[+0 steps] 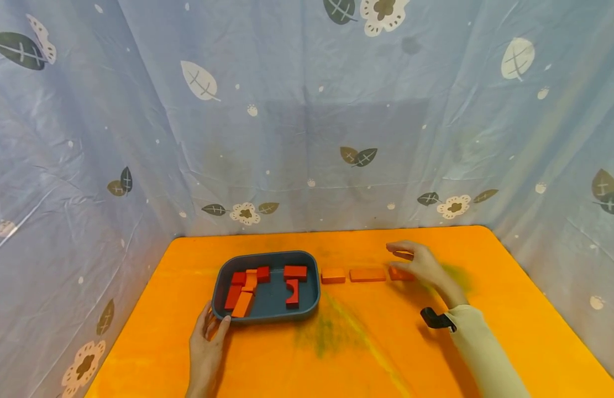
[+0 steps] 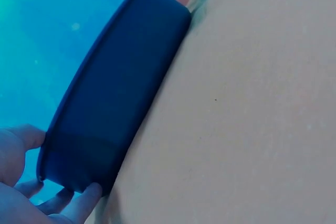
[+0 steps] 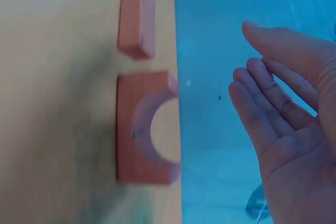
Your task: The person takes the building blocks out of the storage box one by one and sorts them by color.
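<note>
A dark blue-grey rectangular tray (image 1: 267,319) holds several red and orange blocks. At its near left corner, my left hand (image 1: 207,337) grips it from outside, thumb on the front wall and fingers around the side. To the tray's right, three blocks lie in a row: a short orange block (image 1: 333,276), a longer orange block (image 1: 367,275) and an arch block (image 3: 128,129). My right hand (image 1: 420,265) hovers by the arch block and partly hides it in the head view. Its fingers (image 3: 262,114) are extended and apart from the thumb, holding nothing.
Inside the tray, a small red arch block (image 1: 293,293) and a red block (image 1: 295,272) lie to the right, others to the left. A patterned curtain (image 1: 307,166) hangs behind and beside the orange table (image 1: 336,365). A black strap (image 1: 436,319) circles the right wrist.
</note>
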### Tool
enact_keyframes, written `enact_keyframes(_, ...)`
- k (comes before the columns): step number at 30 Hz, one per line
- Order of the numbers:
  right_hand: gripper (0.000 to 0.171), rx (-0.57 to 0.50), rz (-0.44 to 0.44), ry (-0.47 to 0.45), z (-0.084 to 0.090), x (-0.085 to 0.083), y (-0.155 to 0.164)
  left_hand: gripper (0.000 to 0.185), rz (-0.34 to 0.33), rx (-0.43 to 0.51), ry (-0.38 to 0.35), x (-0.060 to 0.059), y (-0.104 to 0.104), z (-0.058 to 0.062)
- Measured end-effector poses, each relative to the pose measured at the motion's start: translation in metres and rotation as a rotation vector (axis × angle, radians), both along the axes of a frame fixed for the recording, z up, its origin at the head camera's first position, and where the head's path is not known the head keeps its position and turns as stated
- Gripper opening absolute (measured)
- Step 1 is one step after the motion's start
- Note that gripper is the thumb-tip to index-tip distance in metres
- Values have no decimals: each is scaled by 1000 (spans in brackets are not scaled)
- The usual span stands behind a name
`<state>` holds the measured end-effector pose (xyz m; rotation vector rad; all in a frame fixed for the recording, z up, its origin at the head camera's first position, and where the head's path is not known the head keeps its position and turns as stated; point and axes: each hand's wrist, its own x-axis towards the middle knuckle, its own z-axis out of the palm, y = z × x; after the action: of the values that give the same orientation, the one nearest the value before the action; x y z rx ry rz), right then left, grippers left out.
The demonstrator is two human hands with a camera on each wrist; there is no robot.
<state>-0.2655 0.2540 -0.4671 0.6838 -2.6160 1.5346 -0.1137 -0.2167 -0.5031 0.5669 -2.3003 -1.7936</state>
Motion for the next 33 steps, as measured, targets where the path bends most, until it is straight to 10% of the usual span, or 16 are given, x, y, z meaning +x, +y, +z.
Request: enact_keyframes(33,43,55,245,4,36,-4,-95,74,0,-8,-1,1,-1,3)
